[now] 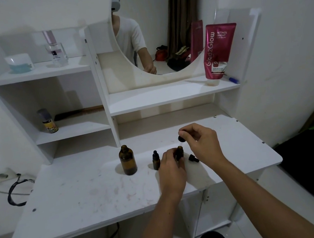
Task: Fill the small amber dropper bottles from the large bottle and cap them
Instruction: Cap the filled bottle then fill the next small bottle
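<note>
Large bottle uncapped, upright at desk centre. One small bottle capped just right of it. Second small bottle open, gripped by left hand. Right hand pinching dropper cap directly above its neck. Spare cap lying alongside. Fill level indiscernible; capping under way.

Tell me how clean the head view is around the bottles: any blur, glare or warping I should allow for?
Head view: dim, soft room light; the small bottle gripped by the left hand and the dropper cap pinched by the right hand are slightly soft, fine detail lost. No glare on the large bottle. Wide-angle warping bends the desk edges.
</note>
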